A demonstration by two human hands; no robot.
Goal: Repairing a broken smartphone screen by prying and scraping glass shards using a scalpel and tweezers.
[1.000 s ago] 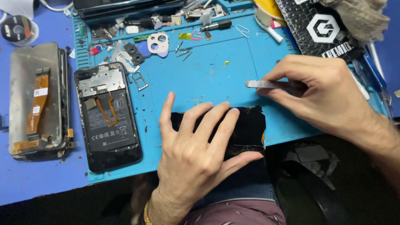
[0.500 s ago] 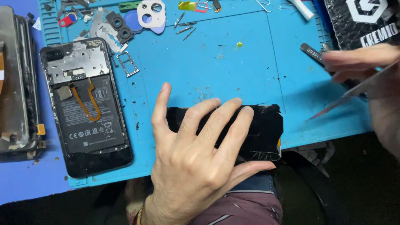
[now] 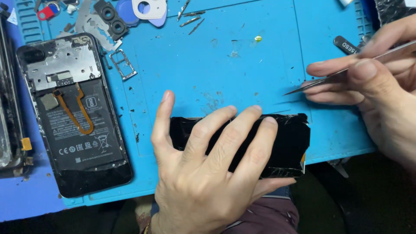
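Note:
My left hand (image 3: pixel 208 169) lies flat, fingers spread, pressing a cracked black phone screen panel (image 3: pixel 289 145) onto the blue work mat (image 3: pixel 242 69) near its front edge. My right hand (image 3: pixel 377 86) at the right edge pinches thin metal tweezers (image 3: pixel 316 83); their tip points left and hovers above the mat just past the panel's upper right corner. To the left lies an opened phone body (image 3: pixel 76 117) with its black battery, orange flex cable and metal shield showing.
A SIM tray (image 3: pixel 122 65), camera bezels (image 3: pixel 110 17), a white camera cover (image 3: pixel 149 8) and several small screws and metal bits (image 3: pixel 190 19) lie along the mat's top. Another dismantled phone frame (image 3: pixel 8 121) sits at the far left. A second black tool (image 3: pixel 346 44) rests near my right hand.
The view has closed in on the mat. My right hand with the tweezers has come down and left towards the panel's top right corner. My left hand stays pressed on the panel.

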